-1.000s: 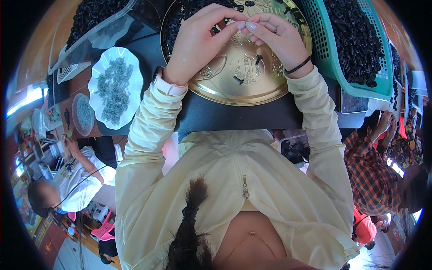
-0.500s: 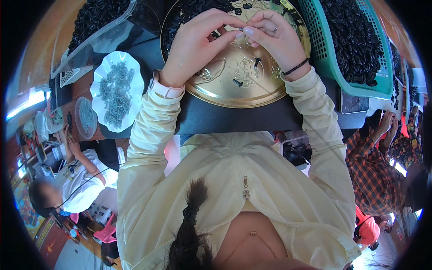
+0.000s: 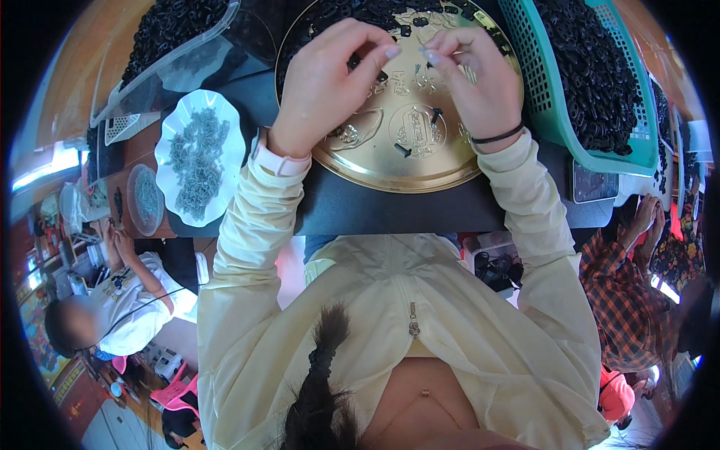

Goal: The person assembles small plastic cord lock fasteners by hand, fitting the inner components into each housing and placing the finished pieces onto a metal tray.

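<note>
Overhead, the head view looks straight down on a person in a pale yellow zip jacket (image 3: 420,315), both forearms reaching up toward the top of the picture. The left hand (image 3: 330,82) hovers over a round gold tray (image 3: 405,154) with embossed patterns, its fingers (image 3: 386,54) curled inward and pressed together around a small dark piece (image 3: 358,64) that peeks out between thumb and forefinger. A pale watch strap (image 3: 279,161) wraps that wrist. The right hand (image 3: 472,82) sits just beside it, fingertips (image 3: 433,56) almost meeting those of the left; its thumb and forefinger are pinched together, though what they pinch is too small to tell. A thin black band (image 3: 499,136) circles the right wrist.

Several loose black parts (image 3: 435,116) lie scattered on the tray's bare gold surface, and a heap of the same black parts (image 3: 360,11) fills the tray's far side. The tray rests on a dark worktop (image 3: 390,210). To its right stands a teal plastic basket (image 3: 559,112) heaped with black parts. To the left a white scalloped dish (image 3: 196,157) holds small grey metal pieces, with a smaller round dish (image 3: 145,199) just beyond it and a clear plastic bag (image 3: 169,52) of black parts farther up.

At the lower left a person in a white shirt (image 3: 131,289) sits at another place; at the right edge a person in a red plaid shirt (image 3: 626,292) sits with both hands raised close together.
</note>
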`<state>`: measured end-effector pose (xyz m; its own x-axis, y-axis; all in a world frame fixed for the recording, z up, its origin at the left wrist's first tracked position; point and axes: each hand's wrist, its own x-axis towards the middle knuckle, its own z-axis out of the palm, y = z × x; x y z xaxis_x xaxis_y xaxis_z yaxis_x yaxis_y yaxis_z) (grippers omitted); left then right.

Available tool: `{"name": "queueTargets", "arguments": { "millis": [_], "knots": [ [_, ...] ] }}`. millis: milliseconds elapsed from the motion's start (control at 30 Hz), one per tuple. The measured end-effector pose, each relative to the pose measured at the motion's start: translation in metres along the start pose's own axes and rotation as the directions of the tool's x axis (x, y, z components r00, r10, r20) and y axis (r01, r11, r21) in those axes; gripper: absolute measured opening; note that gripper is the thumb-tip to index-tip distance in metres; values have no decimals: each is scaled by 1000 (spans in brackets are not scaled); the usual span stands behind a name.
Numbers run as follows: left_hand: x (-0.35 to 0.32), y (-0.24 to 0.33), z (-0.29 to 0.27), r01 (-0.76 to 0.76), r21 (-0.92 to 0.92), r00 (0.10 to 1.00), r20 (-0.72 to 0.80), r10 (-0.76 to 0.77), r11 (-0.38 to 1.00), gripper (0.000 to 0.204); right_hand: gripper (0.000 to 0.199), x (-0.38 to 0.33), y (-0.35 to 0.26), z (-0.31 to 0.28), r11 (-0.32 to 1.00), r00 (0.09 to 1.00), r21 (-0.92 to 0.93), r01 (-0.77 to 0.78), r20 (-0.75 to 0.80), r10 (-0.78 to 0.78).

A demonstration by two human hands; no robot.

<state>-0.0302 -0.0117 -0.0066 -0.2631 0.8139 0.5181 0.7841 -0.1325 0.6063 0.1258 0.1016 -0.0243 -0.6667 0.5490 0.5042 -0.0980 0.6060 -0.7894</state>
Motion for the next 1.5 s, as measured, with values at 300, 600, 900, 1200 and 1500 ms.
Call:
{"name": "queueTargets", "arguments": {
  "millis": [300, 600, 900, 1200, 1500],
  "knots": [
    [1, 3, -8, -82, 4, 993, 88, 81, 997, 20, 14, 1, 9, 0, 929, 971, 283, -238, 67, 229],
    [-3, 17, -2, 30, -144, 998, 67, -20, 989, 14, 19, 1, -3, 2, 752, 936, 557, -352, 213, 280],
    [-5, 8, 3, -12, -106, 993, 118, 24, 994, 13, 12, -1, 5, 5, 859, 968, 456, -235, 185, 167],
    [-4, -7, -2, 63, 31, 994, 93, -66, 998, 15, 21, 5, 24, -25, 902, 990, -426, 71, 138, -13],
    [-5, -6, 2, 81, -81, 993, 91, -73, 993, 13, 22, -2, 6, -6, 965, 994, -258, 39, 113, -10]
  ]
}}
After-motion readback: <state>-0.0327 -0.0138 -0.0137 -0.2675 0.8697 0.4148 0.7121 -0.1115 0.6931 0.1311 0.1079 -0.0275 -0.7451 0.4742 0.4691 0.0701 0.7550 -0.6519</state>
